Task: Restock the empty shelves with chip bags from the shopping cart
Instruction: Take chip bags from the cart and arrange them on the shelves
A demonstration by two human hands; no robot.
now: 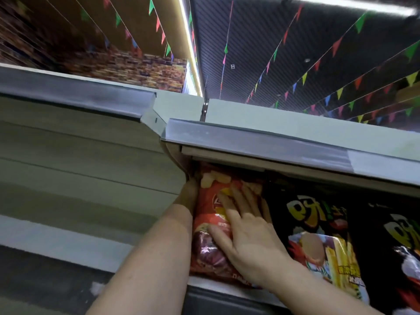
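Observation:
A red chip bag (209, 226) stands upright at the left end of a shelf (218, 285), under the shelf above. My right hand (245, 235) lies flat on the bag's front with straight fingers, pressing it. My left hand (187, 194) reaches along the bag's left side; its fingers are hidden behind the bag, so I cannot tell how they lie. Black chip bags (318, 226) with yellow lettering stand to the right of the red one, touching it.
The upper shelf's grey price rail (261, 142) juts out just above the bags. To the left is another shelving unit (75, 142) with bare white boards. Coloured pennant strings (336, 46) hang from the dark ceiling.

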